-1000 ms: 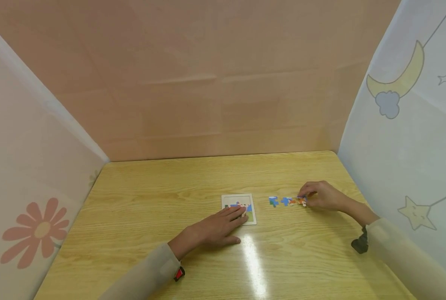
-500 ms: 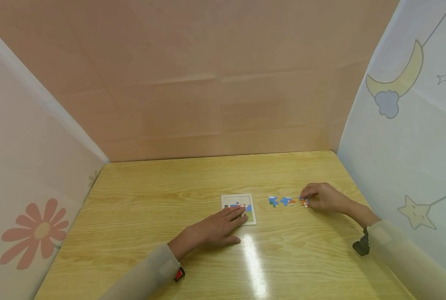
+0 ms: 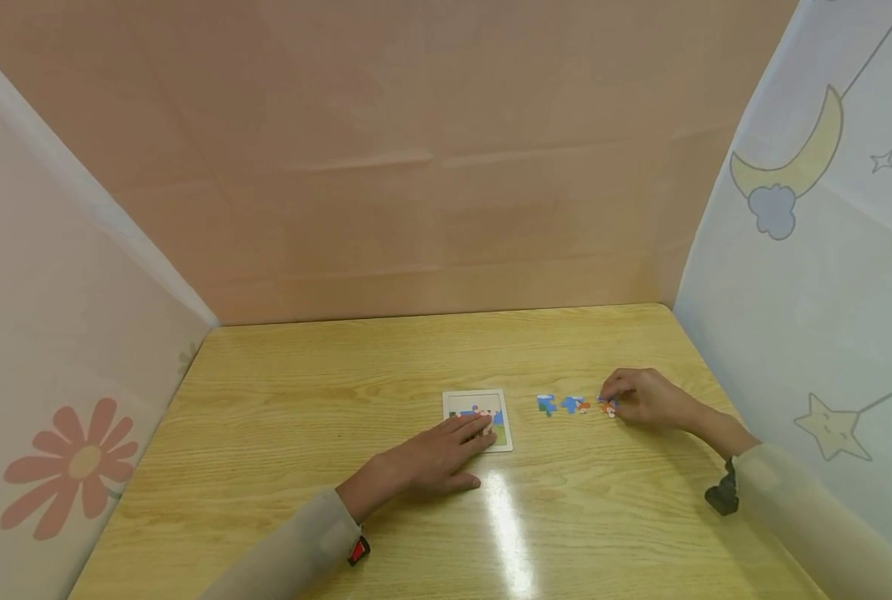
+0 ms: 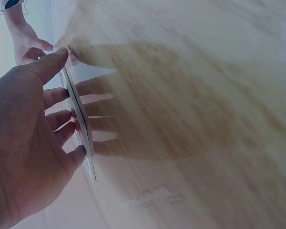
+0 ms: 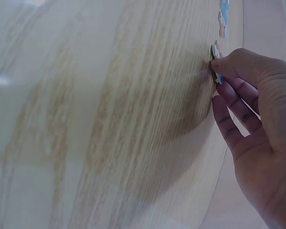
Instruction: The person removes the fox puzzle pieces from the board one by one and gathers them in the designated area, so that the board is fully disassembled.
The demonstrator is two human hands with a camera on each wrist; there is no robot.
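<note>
My left hand (image 3: 442,454) lies with straight fingers over the lower left of a small square puzzle tray (image 3: 508,427) with a white rim. Part of a picture in blue, green and pink shows inside the tray, and the fingers hide the rest. To the right, my right hand (image 3: 647,400) pinches a puzzle piece (image 3: 608,408) between thumb and fingers, low at the tabletop. In the right wrist view the thumb covers part of that puzzle piece (image 5: 214,50). Between tray and right hand lie a blue and green piece (image 3: 546,403) and a blue and orange piece (image 3: 575,404).
The wood-grain table (image 3: 326,367) ends at a plain peach backdrop (image 3: 416,208). Light cloth walls stand at both sides, with a flower (image 3: 78,462) at left and a moon (image 3: 799,167) at right.
My right hand has shifted slightly right with its piece, widening the gap to the blue and orange piece. The left hand has stayed on the tray.
</note>
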